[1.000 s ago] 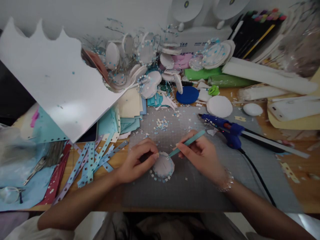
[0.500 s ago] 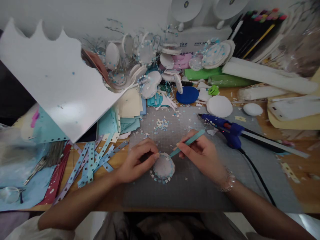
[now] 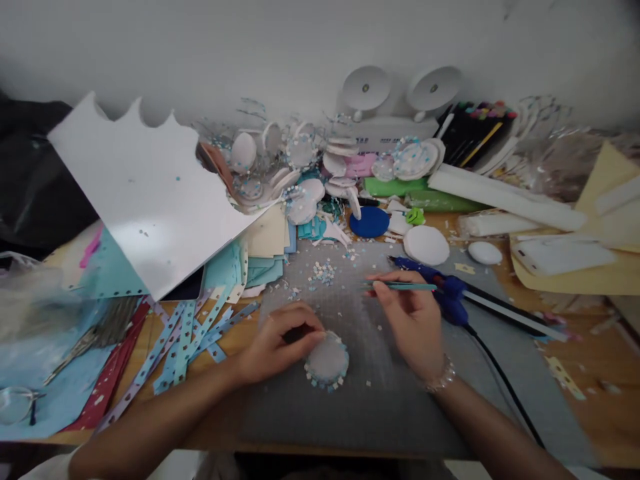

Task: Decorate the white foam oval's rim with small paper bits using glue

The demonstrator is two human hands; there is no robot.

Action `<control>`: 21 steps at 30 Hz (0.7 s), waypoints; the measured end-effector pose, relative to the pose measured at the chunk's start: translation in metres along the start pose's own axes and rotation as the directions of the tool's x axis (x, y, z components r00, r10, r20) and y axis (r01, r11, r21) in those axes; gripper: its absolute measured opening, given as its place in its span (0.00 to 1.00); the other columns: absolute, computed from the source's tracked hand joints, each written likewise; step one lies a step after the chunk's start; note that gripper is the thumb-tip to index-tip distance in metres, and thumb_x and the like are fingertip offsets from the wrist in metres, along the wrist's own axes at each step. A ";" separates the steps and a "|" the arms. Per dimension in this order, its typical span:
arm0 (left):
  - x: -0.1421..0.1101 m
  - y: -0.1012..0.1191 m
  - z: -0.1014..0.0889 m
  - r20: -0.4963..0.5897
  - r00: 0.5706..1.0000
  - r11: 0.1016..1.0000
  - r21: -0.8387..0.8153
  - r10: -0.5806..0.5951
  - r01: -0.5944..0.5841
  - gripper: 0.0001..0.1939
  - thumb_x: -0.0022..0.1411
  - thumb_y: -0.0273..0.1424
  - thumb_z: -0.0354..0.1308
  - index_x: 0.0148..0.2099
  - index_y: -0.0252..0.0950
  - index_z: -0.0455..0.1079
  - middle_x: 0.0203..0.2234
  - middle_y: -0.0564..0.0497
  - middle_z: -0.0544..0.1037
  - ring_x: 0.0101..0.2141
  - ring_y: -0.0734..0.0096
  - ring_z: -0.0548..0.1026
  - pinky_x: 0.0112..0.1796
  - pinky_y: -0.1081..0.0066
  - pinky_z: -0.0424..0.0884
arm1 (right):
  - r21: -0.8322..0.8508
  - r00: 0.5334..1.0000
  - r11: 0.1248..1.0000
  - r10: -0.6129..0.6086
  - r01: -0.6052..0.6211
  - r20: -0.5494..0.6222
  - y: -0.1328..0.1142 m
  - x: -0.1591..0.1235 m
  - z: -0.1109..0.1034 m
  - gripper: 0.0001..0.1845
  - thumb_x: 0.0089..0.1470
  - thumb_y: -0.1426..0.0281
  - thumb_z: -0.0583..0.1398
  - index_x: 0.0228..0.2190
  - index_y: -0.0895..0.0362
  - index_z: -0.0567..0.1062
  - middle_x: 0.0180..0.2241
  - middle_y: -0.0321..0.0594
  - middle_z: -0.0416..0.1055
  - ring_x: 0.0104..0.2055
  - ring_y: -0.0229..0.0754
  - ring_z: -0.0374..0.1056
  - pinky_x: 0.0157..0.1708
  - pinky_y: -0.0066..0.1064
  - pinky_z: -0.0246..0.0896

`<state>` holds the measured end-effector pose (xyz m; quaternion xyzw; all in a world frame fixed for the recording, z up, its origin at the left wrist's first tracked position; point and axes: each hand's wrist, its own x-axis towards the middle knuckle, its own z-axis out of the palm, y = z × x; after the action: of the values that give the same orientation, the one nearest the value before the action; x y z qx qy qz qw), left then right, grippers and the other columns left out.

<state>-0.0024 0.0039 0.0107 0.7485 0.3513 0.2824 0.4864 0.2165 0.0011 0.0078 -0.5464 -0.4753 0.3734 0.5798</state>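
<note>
My left hand (image 3: pixel 280 343) is curled round the left edge of a small white foam disc (image 3: pixel 327 361) rimmed with tiny blue and white paper squares, and holds it down on the grey cutting mat (image 3: pixel 380 400). My right hand (image 3: pixel 407 313) pinches teal tweezers (image 3: pixel 400 287), raised above the mat and pointing left toward a small heap of paper squares (image 3: pixel 323 272). The tweezers are clear of the disc.
A blue glue gun (image 3: pixel 450 293) with a black cord lies right of my right hand. Punched blue paper strips (image 3: pixel 195 327) lie to the left, beside scissors (image 3: pixel 75 347). A big white foam sheet (image 3: pixel 150 193), foam discs (image 3: pixel 425 243) and a dark blue disc (image 3: pixel 369 221) crowd the back.
My right hand lifted the tweezers off the disc's edge and swung them up toward the loose squares. The camera tilted up, showing more wall. My left hand stayed on the disc.
</note>
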 end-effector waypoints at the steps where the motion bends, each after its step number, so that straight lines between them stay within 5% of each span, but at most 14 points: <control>1: 0.000 0.001 0.000 -0.001 1.000 1.000 -0.003 0.004 -0.004 0.09 0.64 0.30 0.54 0.37 0.31 0.73 0.30 0.46 0.76 0.34 0.69 0.72 0.37 0.71 0.68 | -0.010 1.000 1.000 0.000 0.001 0.012 0.001 0.001 0.001 0.07 0.52 0.66 0.63 0.34 0.53 0.71 0.37 0.40 0.71 0.37 0.42 0.71 0.38 0.37 0.71; 11: -0.002 0.004 -0.001 -0.098 0.995 0.999 -0.029 -0.021 0.018 0.16 0.68 0.35 0.48 0.33 0.33 0.72 0.28 0.49 0.74 0.32 0.70 0.72 0.36 0.72 0.66 | -0.208 0.998 0.977 -0.051 0.055 0.026 0.011 0.005 0.005 0.10 0.49 0.63 0.65 0.29 0.54 0.70 0.30 0.39 0.74 0.34 0.43 0.72 0.35 0.36 0.69; 17: -0.005 0.000 -0.002 -0.040 0.998 0.989 -0.136 -0.058 0.052 0.28 0.66 0.43 0.47 0.17 0.36 0.47 0.15 0.57 0.53 0.20 0.78 0.55 0.23 0.74 0.53 | -0.260 0.987 0.959 -0.082 0.116 0.138 0.005 0.004 0.006 0.08 0.48 0.65 0.65 0.26 0.55 0.74 0.29 0.40 0.77 0.33 0.44 0.74 0.35 0.35 0.69; 21: -0.007 -0.001 0.000 0.056 0.998 0.982 -0.188 0.028 -0.017 0.29 0.66 0.43 0.46 0.17 0.37 0.43 0.13 0.58 0.48 0.17 0.79 0.49 0.22 0.72 0.49 | -0.295 0.968 0.938 -0.120 0.183 0.219 0.001 0.011 0.013 0.05 0.49 0.66 0.65 0.26 0.55 0.76 0.30 0.42 0.78 0.35 0.46 0.74 0.35 0.37 0.68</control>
<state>-0.0071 -0.0009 0.0090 0.7112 0.3000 0.2979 0.5616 0.2071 0.0150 0.0074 -0.5531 -0.6245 0.2999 0.4629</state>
